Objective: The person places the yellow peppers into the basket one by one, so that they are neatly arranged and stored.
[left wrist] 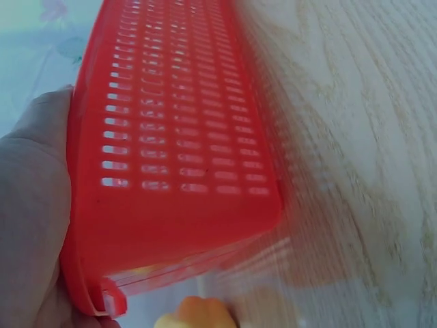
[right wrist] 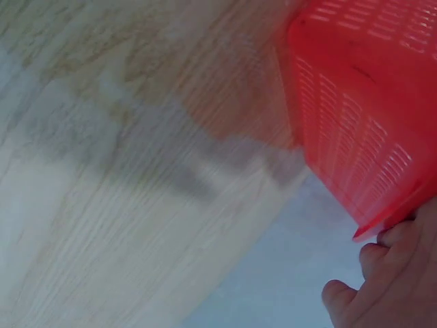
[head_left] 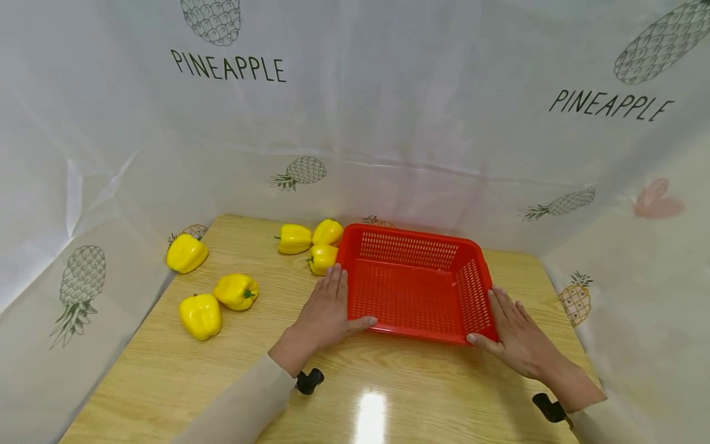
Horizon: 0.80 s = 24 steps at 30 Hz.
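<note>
Touching one red basket, far and right of centre on the desk, with left hand and right hand, fingers nearly straight. To the left, six yellow peppers: three just beside the basket, three farther off.

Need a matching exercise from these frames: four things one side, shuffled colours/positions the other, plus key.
Column 1
1. basket
2. left hand
3. right hand
4. peppers

Column 2
A. yellow
B. at the basket's end farther from the peppers
C. red
D. at the basket's end nearer the peppers

Pairs: 1-C, 2-D, 3-B, 4-A
</note>
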Available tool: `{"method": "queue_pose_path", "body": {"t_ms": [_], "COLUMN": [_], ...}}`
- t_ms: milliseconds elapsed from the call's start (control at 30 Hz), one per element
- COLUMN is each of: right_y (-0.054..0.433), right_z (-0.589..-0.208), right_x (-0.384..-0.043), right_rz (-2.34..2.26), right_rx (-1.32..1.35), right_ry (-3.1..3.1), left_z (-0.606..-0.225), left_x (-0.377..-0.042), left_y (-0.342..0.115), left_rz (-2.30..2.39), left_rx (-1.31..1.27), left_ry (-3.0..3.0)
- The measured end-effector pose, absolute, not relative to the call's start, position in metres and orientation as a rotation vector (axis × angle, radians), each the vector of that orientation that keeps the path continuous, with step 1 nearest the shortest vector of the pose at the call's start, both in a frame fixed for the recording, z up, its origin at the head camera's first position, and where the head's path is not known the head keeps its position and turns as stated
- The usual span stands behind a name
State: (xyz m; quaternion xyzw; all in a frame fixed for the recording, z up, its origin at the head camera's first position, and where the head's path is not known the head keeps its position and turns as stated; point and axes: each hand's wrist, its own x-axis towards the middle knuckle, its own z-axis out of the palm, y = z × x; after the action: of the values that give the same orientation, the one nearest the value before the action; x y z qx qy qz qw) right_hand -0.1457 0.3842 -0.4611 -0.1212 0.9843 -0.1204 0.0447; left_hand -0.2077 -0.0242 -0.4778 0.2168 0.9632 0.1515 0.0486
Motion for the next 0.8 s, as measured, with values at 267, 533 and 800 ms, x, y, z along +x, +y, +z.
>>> {"method": "queue_pose_path", "body": {"t_ms": [267, 533, 800], "right_y": [0.388, 0.384, 0.387], "right_z": [-0.463, -0.455, -0.456], "right_x": [-0.146, -0.152, -0.152], "right_rz": [-0.336, -0.303, -0.322], "right_rx": [-0.398, -0.418, -0.396], "right_ry": [3.044, 3.024, 3.009], "left_z": [-0.482, -0.474, -0.468], "left_x": [-0.209, -0.207, -0.218], "left_y": [-0.023, -0.025, -0.033], "left_rz": [0.46, 0.444, 0.442], "left_rx": [0.663, 0.662, 0.694], "left_ry": [2.943, 2.959, 2.927]}}
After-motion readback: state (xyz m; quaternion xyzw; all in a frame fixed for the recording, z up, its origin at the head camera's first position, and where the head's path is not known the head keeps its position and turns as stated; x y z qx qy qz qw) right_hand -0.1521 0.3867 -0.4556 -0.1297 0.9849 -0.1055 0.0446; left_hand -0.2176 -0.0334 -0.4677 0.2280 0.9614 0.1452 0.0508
